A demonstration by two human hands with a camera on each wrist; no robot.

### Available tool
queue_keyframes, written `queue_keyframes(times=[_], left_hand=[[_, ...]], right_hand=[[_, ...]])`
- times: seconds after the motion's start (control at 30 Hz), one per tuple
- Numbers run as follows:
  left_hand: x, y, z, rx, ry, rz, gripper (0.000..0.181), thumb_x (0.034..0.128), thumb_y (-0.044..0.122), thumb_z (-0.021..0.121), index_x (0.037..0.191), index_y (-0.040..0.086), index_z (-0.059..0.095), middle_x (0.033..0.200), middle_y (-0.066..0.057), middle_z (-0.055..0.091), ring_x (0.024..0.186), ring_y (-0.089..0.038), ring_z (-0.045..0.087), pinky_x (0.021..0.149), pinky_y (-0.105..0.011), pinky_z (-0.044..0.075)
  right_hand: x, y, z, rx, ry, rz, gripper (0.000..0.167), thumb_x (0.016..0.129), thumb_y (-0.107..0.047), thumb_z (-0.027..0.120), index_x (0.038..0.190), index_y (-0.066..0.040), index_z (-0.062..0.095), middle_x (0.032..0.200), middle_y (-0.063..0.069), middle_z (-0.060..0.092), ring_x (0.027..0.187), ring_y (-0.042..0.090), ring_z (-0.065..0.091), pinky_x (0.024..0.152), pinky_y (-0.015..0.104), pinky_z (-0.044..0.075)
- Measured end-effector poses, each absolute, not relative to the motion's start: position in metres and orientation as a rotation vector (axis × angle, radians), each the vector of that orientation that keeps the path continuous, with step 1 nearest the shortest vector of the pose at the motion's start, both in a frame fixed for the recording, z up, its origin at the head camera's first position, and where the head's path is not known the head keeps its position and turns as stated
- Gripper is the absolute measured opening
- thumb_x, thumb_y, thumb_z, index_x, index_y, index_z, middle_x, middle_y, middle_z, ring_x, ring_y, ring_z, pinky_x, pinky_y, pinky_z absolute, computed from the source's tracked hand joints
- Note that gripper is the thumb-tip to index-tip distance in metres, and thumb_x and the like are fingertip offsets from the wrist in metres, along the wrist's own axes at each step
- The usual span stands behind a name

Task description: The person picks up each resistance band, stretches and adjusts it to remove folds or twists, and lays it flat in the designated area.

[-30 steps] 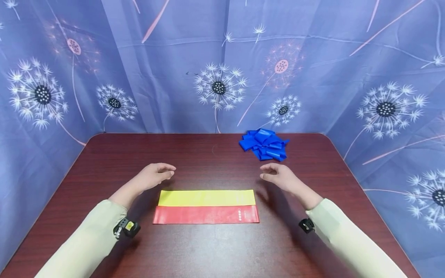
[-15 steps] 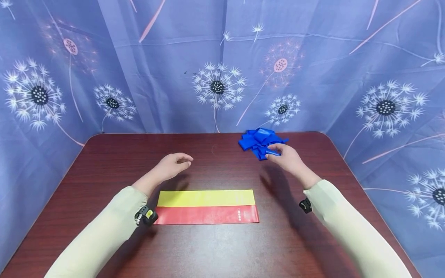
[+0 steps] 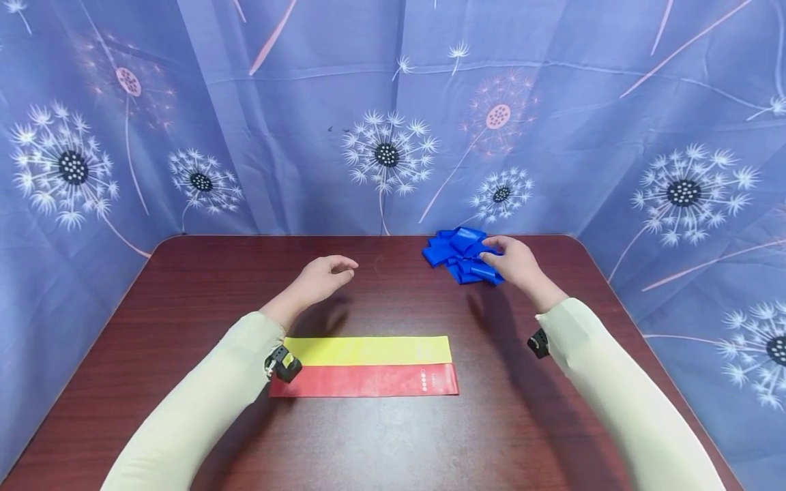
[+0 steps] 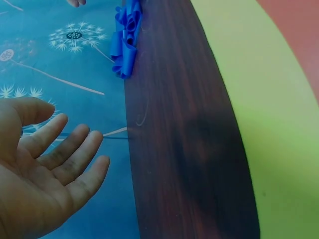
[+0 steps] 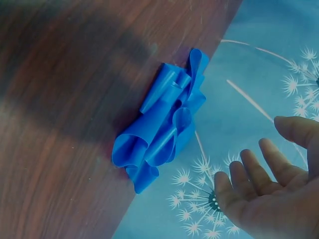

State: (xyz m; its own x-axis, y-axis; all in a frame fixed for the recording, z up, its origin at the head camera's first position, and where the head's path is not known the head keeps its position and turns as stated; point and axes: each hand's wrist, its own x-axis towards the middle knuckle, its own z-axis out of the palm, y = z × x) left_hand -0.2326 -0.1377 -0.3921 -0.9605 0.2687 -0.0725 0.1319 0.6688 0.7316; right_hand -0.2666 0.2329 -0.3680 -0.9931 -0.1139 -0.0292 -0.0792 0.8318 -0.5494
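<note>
A blue stretch band point(image 3: 464, 254) lies bunched in loose loops at the back right of the table. In the right wrist view, the loops of this blue band point(image 5: 157, 124) appear apart from my right hand point(image 5: 271, 184), whose fingers are loosely bent with nothing in them. Seen from the head, that right hand point(image 3: 516, 262) is over the pile's right side. My left hand point(image 3: 322, 278) hovers over the table left of centre, fingers relaxed and holding nothing. Below it, a flat yellow band point(image 3: 368, 350) lies along a flat red band point(image 3: 368, 380) with white print; my left wrist hides their left ends.
The dark wooden table point(image 3: 393, 443) ends at a blue curtain point(image 3: 295, 136) with dandelion prints, which hangs behind and along both sides. Each wrist wears a black strap device, such as the left wrist camera point(image 3: 284, 363).
My right hand has moved away from me to the blue band pile. My left hand has moved forward and to the right. All three bands lie where they were.
</note>
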Motion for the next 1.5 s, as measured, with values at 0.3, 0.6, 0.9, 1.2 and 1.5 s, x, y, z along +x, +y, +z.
queue_keyframes(times=[0.3,0.6,0.9,1.2,1.5], left_hand=[[-0.243,-0.125,-0.392,0.340,2.736,1.164,0.035,0.1019,0.016,0.055,0.133,0.002,0.064,0.136,-0.021,0.066,0.132,-0.037,0.059,0.113,-0.050,0.046],[-0.252,-0.110,-0.395,0.339,2.740,1.158,0.035,0.1003,0.014,0.054,0.131,0.001,0.065,0.134,-0.021,0.067,0.129,-0.036,0.060,0.112,-0.048,0.047],[-0.258,-0.104,-0.407,0.287,2.738,1.208,0.034,0.1019,0.015,0.053,0.131,0.003,0.065,0.135,-0.019,0.066,0.119,-0.034,0.063,0.108,-0.047,0.048],[-0.258,-0.101,-0.416,0.257,2.728,1.209,0.032,0.1022,0.015,0.053,0.129,0.004,0.066,0.119,-0.019,0.072,0.093,-0.027,0.069,0.098,-0.043,0.051],[-0.256,-0.102,-0.424,0.261,2.716,1.201,0.030,0.1026,0.014,0.053,0.127,0.003,0.067,0.115,-0.019,0.073,0.095,-0.028,0.070,0.101,-0.045,0.051]], right_hand=[[-0.279,0.237,-0.372,-0.121,2.983,-0.843,0.044,0.102,-0.016,0.055,0.140,0.006,0.055,0.146,0.031,0.054,0.133,0.047,0.053,0.113,0.057,0.042],[-0.297,0.255,-0.395,-0.039,2.988,-0.844,0.044,0.101,-0.012,0.054,0.140,0.009,0.054,0.145,0.032,0.054,0.133,0.048,0.052,0.115,0.057,0.040],[-0.311,0.270,-0.431,-0.086,3.066,-0.907,0.045,0.098,-0.017,0.058,0.136,0.007,0.057,0.140,0.033,0.057,0.131,0.049,0.052,0.114,0.057,0.041],[-0.317,0.264,-0.443,-0.004,3.044,-0.860,0.048,0.103,-0.013,0.046,0.147,0.006,0.048,0.150,0.033,0.048,0.141,0.050,0.044,0.120,0.058,0.035],[-0.321,0.259,-0.450,0.081,2.976,-0.802,0.050,0.102,-0.013,0.038,0.150,0.003,0.046,0.152,0.029,0.049,0.144,0.051,0.035,0.122,0.058,0.032]])
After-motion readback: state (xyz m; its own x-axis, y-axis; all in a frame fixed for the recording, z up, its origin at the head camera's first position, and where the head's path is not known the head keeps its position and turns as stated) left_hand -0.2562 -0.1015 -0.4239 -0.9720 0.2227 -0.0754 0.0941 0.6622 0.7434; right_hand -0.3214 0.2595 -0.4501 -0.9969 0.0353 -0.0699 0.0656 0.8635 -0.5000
